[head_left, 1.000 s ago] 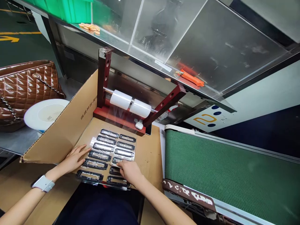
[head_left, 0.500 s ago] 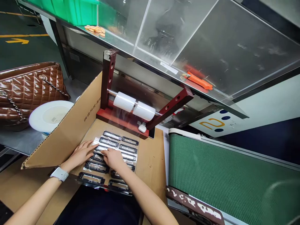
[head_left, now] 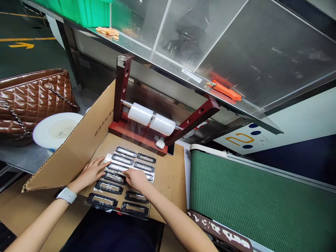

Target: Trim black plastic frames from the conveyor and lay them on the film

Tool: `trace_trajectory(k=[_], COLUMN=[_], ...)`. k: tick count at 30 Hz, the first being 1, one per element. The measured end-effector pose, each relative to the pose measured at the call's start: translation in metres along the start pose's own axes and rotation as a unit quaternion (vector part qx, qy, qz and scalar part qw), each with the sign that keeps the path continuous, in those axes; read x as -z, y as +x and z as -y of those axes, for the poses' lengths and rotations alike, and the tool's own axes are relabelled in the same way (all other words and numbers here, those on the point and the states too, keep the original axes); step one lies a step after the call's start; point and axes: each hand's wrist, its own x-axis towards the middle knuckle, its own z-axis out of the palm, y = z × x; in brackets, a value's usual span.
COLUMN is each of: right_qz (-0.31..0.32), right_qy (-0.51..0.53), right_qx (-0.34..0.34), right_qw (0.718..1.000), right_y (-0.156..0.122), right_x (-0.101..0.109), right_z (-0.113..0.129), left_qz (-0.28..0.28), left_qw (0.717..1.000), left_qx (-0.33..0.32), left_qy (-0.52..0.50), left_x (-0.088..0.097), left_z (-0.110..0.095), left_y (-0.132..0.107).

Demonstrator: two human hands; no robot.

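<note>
Two columns of black rectangular frames (head_left: 109,187) lie on a clear and silvery film sheet on brown cardboard. My left hand (head_left: 90,171) rests at the sheet's left edge, fingers stretched out, the index tip touching near the end of a frame (head_left: 119,168) in the left column. My right hand (head_left: 137,179) is over the middle rows, its fingers curled and pressed together at the gap between the columns. Whatever it pinches, if anything, is hidden. Just beyond the frames stands a dark red stand (head_left: 136,136) with two white rolls (head_left: 140,113) on a metal bar.
An upright cardboard flap (head_left: 70,140) walls the left side, with a large white roll (head_left: 43,131) and a brown quilted bag (head_left: 34,101) behind it. A green conveyor belt (head_left: 257,196) runs on the right. Above, a metal shelf (head_left: 183,42) holds an orange-handled tool (head_left: 227,90).
My right hand has slid to the right along the middle rows, away from my left fingertips. My left hand stays in place. The view has shifted slightly.
</note>
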Motion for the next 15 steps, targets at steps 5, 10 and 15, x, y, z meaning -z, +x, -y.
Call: trace_trajectory(k=[5,10,15], right_qz=[0.01,0.014,0.002], right_qy=[0.001,-0.004,-0.002], right_qx=[-0.025,-0.054,-0.072], right_qw=[1.0,0.998,0.997], right_y=[-0.024,-0.048,-0.054], right_x=[-0.001,0.004,0.015], right_z=[-0.017,-0.031,-0.03], left_qz=[0.003,0.005,-0.016], left_qw=[1.0,1.0,0.999], left_qx=[0.005,0.011,0.042], left_qy=[0.001,-0.006,-0.016], left_x=[0.001,0.0,-0.004], left_z=[0.0,0.002,-0.002], left_y=[0.001,0.002,0.015])
